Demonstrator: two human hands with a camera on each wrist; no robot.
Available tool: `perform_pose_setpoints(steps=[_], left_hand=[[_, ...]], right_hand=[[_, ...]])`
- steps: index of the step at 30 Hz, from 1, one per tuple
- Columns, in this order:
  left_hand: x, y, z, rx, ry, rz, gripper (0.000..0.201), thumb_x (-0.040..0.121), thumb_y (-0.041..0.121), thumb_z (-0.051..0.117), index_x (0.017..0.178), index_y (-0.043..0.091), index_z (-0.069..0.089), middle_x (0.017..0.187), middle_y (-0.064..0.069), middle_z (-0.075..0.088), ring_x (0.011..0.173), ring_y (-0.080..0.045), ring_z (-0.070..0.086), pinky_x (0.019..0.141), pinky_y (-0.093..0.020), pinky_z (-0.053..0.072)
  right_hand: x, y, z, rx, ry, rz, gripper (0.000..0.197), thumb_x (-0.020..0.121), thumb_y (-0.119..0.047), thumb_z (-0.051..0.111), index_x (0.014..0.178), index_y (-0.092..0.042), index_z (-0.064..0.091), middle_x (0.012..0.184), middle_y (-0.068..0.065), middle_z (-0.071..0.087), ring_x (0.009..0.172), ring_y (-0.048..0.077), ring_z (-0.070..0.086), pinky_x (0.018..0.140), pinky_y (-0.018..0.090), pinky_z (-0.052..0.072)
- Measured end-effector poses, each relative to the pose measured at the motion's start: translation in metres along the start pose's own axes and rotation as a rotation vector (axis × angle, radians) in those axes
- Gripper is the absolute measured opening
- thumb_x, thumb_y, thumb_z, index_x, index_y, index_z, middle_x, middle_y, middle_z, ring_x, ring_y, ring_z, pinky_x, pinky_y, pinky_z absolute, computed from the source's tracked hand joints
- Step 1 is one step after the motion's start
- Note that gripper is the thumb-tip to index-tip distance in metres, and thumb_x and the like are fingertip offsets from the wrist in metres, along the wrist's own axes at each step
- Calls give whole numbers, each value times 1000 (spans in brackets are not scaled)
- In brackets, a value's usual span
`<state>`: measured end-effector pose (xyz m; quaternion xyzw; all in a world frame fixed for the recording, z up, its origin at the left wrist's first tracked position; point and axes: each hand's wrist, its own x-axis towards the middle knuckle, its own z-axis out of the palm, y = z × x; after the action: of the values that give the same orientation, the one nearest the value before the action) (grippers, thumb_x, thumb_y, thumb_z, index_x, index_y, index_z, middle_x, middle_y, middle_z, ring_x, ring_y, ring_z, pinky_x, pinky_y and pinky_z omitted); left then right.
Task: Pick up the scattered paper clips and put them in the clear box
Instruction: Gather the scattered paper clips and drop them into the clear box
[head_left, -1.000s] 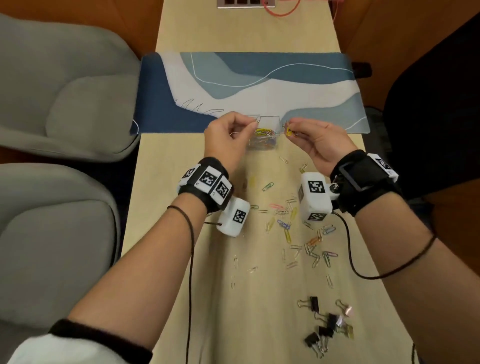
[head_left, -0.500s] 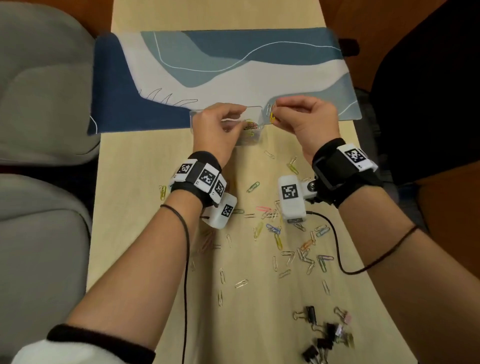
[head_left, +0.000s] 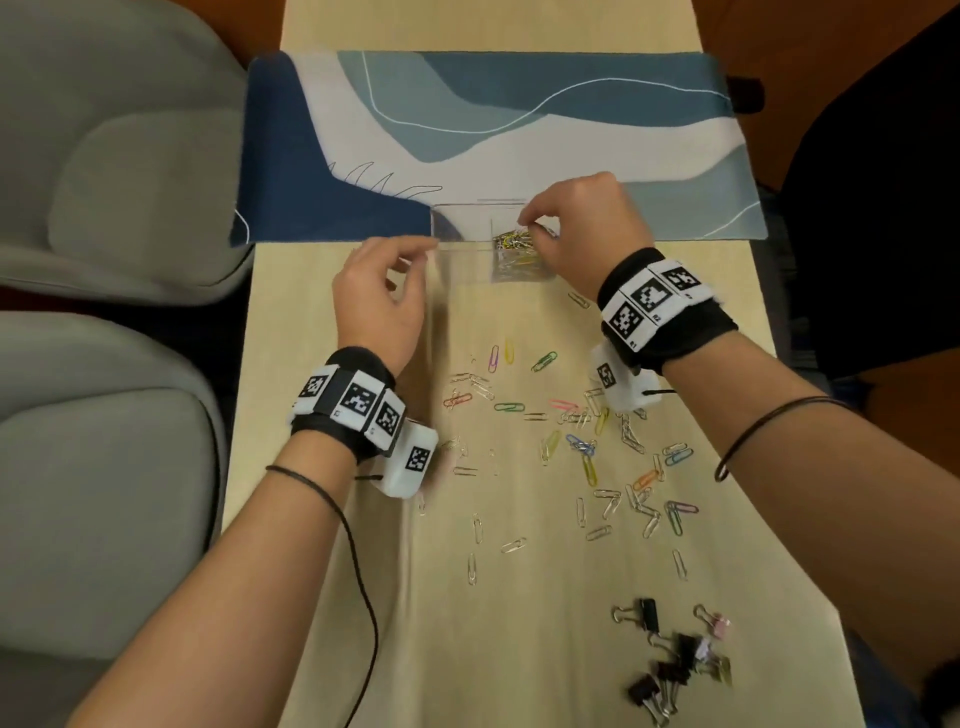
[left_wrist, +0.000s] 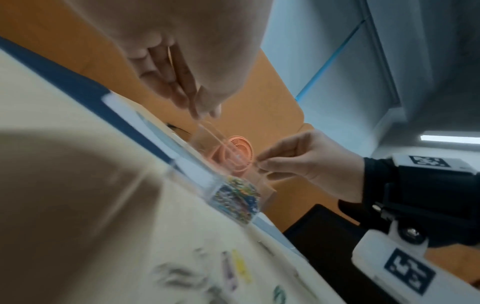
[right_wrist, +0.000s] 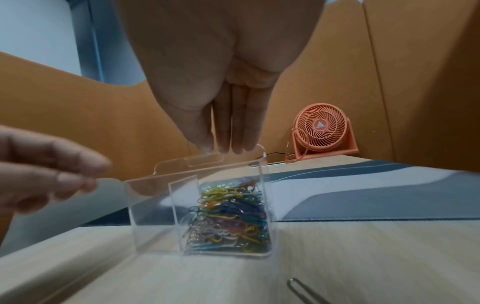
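Observation:
The clear box (head_left: 462, 260) (right_wrist: 155, 216) stands at the mat's near edge. Its right compartment holds a pile of coloured paper clips (head_left: 517, 252) (right_wrist: 228, 216), and its left one looks bare. My right hand (head_left: 530, 228) (right_wrist: 223, 146) hovers over that pile with thumb and fingertips pressed together. No clip shows between them. My left hand (head_left: 428, 249) (left_wrist: 205, 111) pinches the top rim of the box's left wall. Several loose paper clips (head_left: 571, 447) lie scattered on the table between my wrists.
A heap of binder clips (head_left: 670, 660) lies at the near right of the wooden table (head_left: 519, 649). The blue and white mat (head_left: 519, 130) lies behind the box. Grey chairs (head_left: 104, 208) stand to the left. An orange fan (right_wrist: 322, 131) stands at the far end.
My right hand moved from beside the box's right edge to above its clip compartment, and the yellow clip it held no longer shows. My left hand shifted from over the box to its left end.

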<state>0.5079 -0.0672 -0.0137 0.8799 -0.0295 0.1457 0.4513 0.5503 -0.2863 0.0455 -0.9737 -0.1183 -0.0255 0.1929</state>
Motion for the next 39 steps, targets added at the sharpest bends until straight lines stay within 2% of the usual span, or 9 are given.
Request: perform_pose_setpoints(steps=[2,6,16,20,24,28,33,36,39], left_hand=[[-16,-16,-19,41,-71,-57,24,91,8,57,99,24,74,99,7,67,85,-7,59,73,-19,48],[-55,-40,-46,257,-292,-118,43,86,-11,49,107,17,74,116,-4,63,110,-24,55,100,-39,45],[-134,-34,-64,425,-505,75,63,73,-20,52,130,5,60,135,-14,55,127,-32,47,113,-36,35],[-157,-23,-64,483,-545,153,64,85,-2,49,146,16,42,136,-13,49,123,-31,43,104,-39,42],[-167,-11,-61,555,-602,154,59,85,13,27,139,7,49,137,-16,50,120,-37,45,101,-43,46],[-185,0,-59,466,-615,152,52,77,-9,48,128,-2,58,130,-17,55,117,-37,50,96,-43,50],[-220,4,-63,398,-546,133,31,89,13,63,117,2,65,125,-12,59,113,-30,54,95,-39,51],[-239,6,-61,357,-452,134,17,84,12,74,99,4,73,108,-9,68,97,-28,63,82,-35,57],[-248,10,-58,311,-379,85,4,83,7,75,86,5,77,93,-7,70,81,-26,65,72,-31,57]], right_hand=[[-3,-4,-2,-17,17,3,21,89,-16,56,101,-20,74,103,2,72,95,23,63,83,34,51],[-27,-22,3,86,49,-36,23,84,-10,56,94,-17,75,95,1,73,84,20,65,80,35,54],[-149,-102,81,-91,-436,-206,41,78,12,48,108,-9,65,111,8,53,100,26,51,76,39,53],[-188,-100,84,-132,-445,-271,46,73,14,53,114,-4,63,124,15,53,112,32,50,86,38,51],[-207,-94,80,-150,-464,-292,44,74,14,53,114,-2,64,124,16,54,112,32,52,88,40,51],[-234,-99,80,-198,-450,-321,38,65,11,58,98,-5,66,101,13,60,94,32,59,82,43,51],[-271,-96,80,-69,-355,-240,35,66,10,65,98,-5,69,96,12,61,84,30,61,65,38,56],[-280,-87,72,3,-233,25,37,84,-15,64,120,-9,62,108,9,56,94,26,56,80,38,53],[-290,-91,71,-59,-305,125,68,87,-47,59,137,-4,44,126,12,50,112,27,49,99,36,44]])
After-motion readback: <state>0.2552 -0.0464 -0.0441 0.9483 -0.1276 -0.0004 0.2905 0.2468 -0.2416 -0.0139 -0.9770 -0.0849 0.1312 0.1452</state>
